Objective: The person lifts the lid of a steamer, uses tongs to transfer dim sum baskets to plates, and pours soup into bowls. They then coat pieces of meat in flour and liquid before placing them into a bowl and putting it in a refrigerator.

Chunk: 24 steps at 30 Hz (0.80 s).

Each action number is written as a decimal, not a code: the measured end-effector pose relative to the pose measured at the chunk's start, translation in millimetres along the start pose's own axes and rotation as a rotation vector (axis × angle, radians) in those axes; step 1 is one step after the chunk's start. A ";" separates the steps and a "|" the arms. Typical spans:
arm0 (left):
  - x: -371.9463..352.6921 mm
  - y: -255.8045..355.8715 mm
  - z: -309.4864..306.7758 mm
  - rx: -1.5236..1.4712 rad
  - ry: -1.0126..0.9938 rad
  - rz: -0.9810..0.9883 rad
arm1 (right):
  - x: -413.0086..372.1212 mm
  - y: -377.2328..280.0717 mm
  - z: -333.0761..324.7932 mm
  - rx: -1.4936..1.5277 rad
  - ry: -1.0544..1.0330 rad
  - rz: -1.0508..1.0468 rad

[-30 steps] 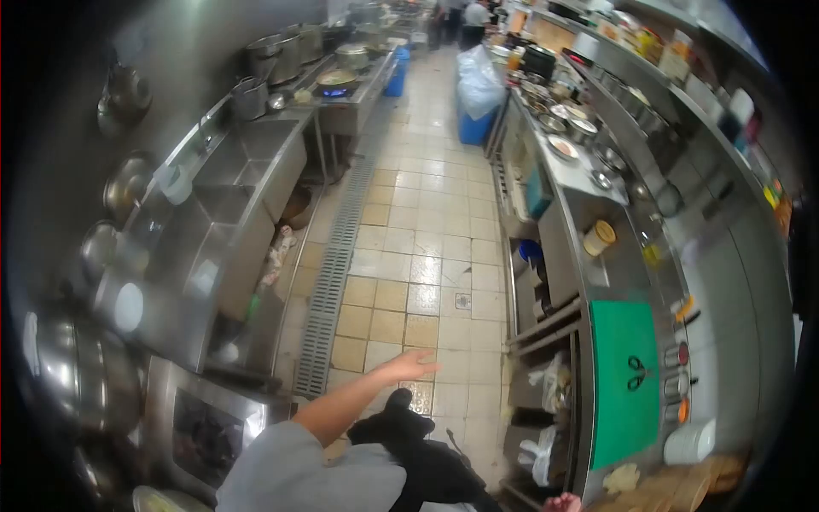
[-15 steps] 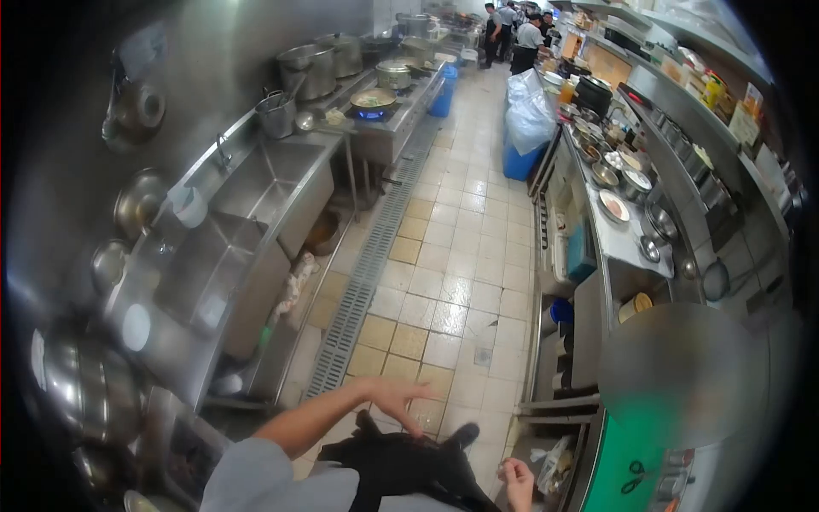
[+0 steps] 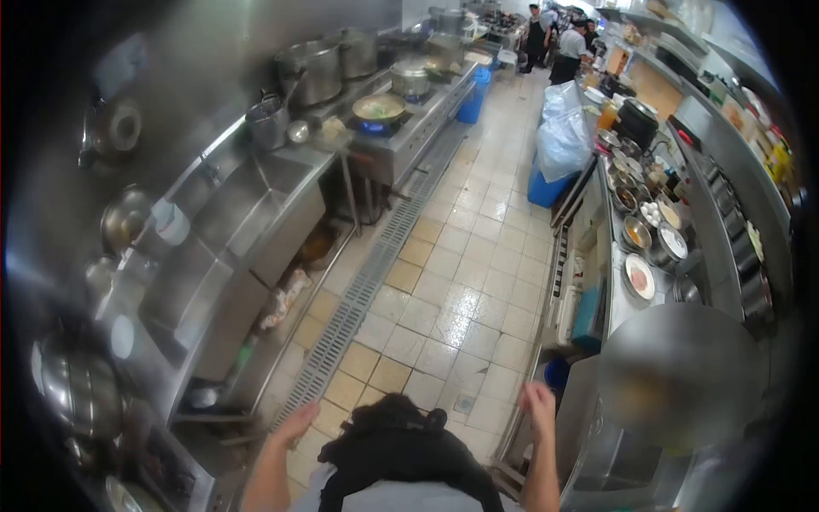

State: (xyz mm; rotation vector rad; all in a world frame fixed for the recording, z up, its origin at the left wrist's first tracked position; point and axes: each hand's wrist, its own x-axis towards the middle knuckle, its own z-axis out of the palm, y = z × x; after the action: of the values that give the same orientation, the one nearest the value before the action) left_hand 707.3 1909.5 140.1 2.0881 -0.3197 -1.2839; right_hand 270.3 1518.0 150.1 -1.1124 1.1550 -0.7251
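My left hand (image 3: 297, 424) hangs low beside my body, over the tiled floor near the drain grate (image 3: 341, 340). It holds nothing, and its fingers are loosely stretched. My right hand (image 3: 537, 408) is raised at my other side, close to the blue container (image 3: 556, 373) under the right counter. Its fingers are somewhat bent and apart, slightly blurred, with nothing visible in them. Between my arms is the black apron (image 3: 392, 439) I wear. Neither hand seems to touch any kitchen thing.
On the left are steel sinks (image 3: 183, 286) and a stove with a pan (image 3: 380, 107) over a blue flame. The right counter holds bowls and a plate (image 3: 638, 277). A blue bin (image 3: 546, 183) narrows the aisle; people (image 3: 569, 51) stand at the far end.
My left hand has moved from in front of my body to the left. My right hand has risen beside the counter. The view has turned, and the green board and scissors have left it.
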 end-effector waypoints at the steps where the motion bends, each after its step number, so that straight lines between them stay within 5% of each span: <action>1: -26.6 5.4 22.9 -0.087 0.056 -0.094 | 42.3 -19.2 11.5 -0.078 -0.066 -0.052; 4: -9.6 -45.3 78.2 -0.324 -0.043 -0.228 | 134.2 -96.3 85.5 -0.136 -0.158 -0.156; 8: 58.0 -44.4 115.2 -0.554 -0.155 -0.379 | 236.4 -111.7 171.0 -0.305 -0.381 -0.287; 13: 224.7 7.6 61.3 -0.733 -0.281 -0.323 | 336.0 -100.6 224.6 -0.870 -0.660 -0.400; 15: 272.9 50.7 23.1 -0.441 -0.045 -0.316 | 383.1 -94.8 209.2 -1.108 -0.847 -0.371; 18: 337.2 143.6 -34.2 -0.048 0.203 -0.186 | 432.4 -134.5 191.9 -1.020 -0.507 -0.161; 22: 433.9 290.6 -68.4 -0.065 0.160 -0.144 | 478.4 -154.9 159.9 -0.794 -0.123 -0.184; 24: 528.2 318.5 -60.3 0.050 0.131 0.140 | 498.7 -142.0 144.4 -0.474 -0.005 -0.075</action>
State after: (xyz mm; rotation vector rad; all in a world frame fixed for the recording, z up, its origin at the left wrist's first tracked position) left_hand 1058.2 1420.5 -7.5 2.1391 -0.4353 -1.0619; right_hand 563.5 1067.7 118.7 -1.5574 1.3240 -0.5151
